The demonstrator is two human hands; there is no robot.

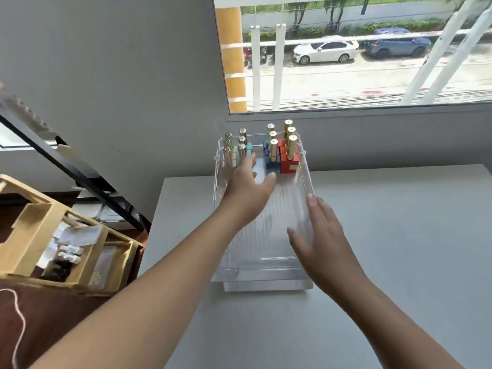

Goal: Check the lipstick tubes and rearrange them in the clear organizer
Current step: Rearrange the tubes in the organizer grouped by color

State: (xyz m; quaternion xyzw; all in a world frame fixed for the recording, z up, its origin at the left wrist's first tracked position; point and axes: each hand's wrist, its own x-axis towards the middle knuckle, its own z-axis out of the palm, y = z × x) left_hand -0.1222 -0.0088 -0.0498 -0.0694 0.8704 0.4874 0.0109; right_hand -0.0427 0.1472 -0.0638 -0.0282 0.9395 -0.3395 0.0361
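Note:
A clear ribbed organizer (262,265) lies lengthwise on the white table. At its far end stand several gold-capped lipstick tubes in four groups: pale ones (228,150), teal ones (243,149), blue-based ones (272,153) and red-based ones (290,153). My left hand (246,193) reaches into the organizer with fingers extended, its fingertips close to the teal tubes; contact cannot be told. My right hand (320,235) is open with spread fingers beside the organizer's right wall. Neither hand holds anything.
The white table (386,262) stretches right and toward me. A wooden compartment box (53,243) with small items sits at the left on a brown surface. A grey wall and a window (359,54) stand behind the organizer.

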